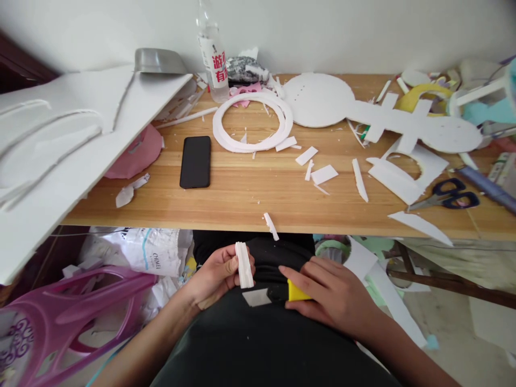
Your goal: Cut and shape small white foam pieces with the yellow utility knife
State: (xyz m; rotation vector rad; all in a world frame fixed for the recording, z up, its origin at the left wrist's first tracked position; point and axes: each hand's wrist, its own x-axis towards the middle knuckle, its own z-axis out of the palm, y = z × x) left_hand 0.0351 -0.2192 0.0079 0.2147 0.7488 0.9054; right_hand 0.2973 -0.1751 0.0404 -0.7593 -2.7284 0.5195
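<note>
My left hand (222, 271) is closed around a small white foam block (244, 265), held upright between thumb and fingers above my lap. In my right hand (330, 293) is a yellow and black utility knife (297, 291). Its wide blade (257, 298) is out and points left, just below the foam block, with a small gap between them. A thin white foam sliver (271, 226) lies over the front edge of the wooden table (242, 207), beyond my hands.
On the table are a black phone (195, 162), a foam ring (220, 131), a foam disc (318, 99), a bottle (213, 59), scissors (447, 194) and foam scraps (324, 174). A large foam sheet (80, 156) overhangs at left, above a pink plastic chair (48, 312).
</note>
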